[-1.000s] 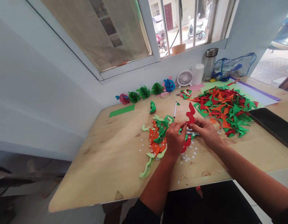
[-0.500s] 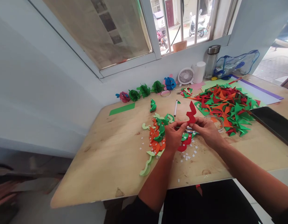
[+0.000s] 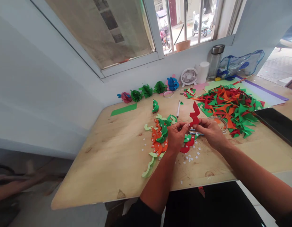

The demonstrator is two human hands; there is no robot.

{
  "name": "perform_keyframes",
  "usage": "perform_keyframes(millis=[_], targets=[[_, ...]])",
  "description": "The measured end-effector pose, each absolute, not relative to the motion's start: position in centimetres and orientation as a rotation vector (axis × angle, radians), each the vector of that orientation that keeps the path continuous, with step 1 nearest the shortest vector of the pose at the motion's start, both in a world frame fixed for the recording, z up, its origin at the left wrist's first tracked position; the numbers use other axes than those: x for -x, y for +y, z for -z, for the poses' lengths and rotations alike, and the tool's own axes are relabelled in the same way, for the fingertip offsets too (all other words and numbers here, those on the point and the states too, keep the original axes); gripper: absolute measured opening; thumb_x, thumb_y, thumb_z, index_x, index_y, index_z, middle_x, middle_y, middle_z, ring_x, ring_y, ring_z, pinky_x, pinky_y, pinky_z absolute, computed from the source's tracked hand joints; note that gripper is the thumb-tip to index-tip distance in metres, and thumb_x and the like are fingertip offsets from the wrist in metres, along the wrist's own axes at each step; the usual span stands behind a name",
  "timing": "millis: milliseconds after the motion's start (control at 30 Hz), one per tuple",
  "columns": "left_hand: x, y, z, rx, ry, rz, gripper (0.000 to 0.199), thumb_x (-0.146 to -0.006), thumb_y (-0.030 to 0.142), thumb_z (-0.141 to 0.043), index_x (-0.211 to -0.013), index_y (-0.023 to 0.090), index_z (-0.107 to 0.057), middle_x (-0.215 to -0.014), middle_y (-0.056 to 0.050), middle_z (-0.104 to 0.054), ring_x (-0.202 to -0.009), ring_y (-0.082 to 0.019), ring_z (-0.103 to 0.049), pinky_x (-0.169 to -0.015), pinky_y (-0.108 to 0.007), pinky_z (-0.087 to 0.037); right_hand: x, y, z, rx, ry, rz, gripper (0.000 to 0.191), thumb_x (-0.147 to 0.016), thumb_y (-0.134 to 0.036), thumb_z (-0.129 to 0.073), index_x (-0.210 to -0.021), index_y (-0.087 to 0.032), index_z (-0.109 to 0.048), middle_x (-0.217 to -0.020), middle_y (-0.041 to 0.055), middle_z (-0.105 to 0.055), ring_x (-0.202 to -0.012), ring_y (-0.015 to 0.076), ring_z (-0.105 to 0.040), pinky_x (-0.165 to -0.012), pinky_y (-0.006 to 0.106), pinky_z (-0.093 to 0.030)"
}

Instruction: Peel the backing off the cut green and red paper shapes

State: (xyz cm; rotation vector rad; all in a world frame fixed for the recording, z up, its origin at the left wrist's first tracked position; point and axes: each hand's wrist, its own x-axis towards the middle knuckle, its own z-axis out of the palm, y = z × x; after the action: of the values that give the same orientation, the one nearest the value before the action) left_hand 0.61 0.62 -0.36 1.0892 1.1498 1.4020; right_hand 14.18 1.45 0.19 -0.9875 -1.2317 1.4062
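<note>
A wavy red paper strip [image 3: 195, 114] stands upright between my hands, above the wooden table. My right hand [image 3: 210, 131] pinches its lower end. My left hand [image 3: 177, 135] is closed at the strip's lower left edge; whatever its fingertips pinch is too small to make out. Beside my left hand lies a pile of orange [image 3: 156, 136] and green [image 3: 163, 130] wavy paper pieces with small white squares on them. Another red piece [image 3: 188, 145] rests below my hands, near scattered white squares [image 3: 190, 158].
Paper scraps [image 3: 231, 108] are heaped at the right beside a black phone [image 3: 278, 124]. A white pen [image 3: 178, 109] lies behind my hands. Folded paper figures [image 3: 146, 91], a small fan [image 3: 188, 77] and a glass bottle [image 3: 214, 63] line the wall.
My left fingertips have shifted slightly at the red strip's lower edge. The strip stays in my right hand.
</note>
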Motion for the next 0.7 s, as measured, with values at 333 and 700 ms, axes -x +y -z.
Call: perform_keyframes(millis=[333,700], targets=[[-0.66,0.46,0.16,-1.072,1.097,-1.396,0.015,-0.069,0.029,-0.069,-0.069,0.014,-0.069,-0.059,0.001,-0.062,-0.052,-0.008,-0.053,-0.054,-0.021,-0.043,-14.12,1.51,0.01,0.937,-1.134,-1.497,0.019,-0.065,-0.036,-0.076,-0.069,-0.019,-0.069,-0.066,-0.0005,-0.068,-0.064,0.0138,-0.060,-0.065,0.027,-0.047],[-0.25,0.71,0.64,-1.214,1.251,-1.471,0.018,-0.075,0.032,-0.063,-0.069,0.015,-0.064,-0.061,0.002,-0.059,-0.056,-0.009,-0.052,-0.055,-0.020,-0.041,-14.26,1.59,0.18,0.970,-1.125,-1.497,0.019,-0.063,-0.037,-0.076,-0.069,-0.020,-0.068,-0.065,-0.0009,-0.067,-0.060,0.0128,-0.057,-0.062,0.026,-0.045]])
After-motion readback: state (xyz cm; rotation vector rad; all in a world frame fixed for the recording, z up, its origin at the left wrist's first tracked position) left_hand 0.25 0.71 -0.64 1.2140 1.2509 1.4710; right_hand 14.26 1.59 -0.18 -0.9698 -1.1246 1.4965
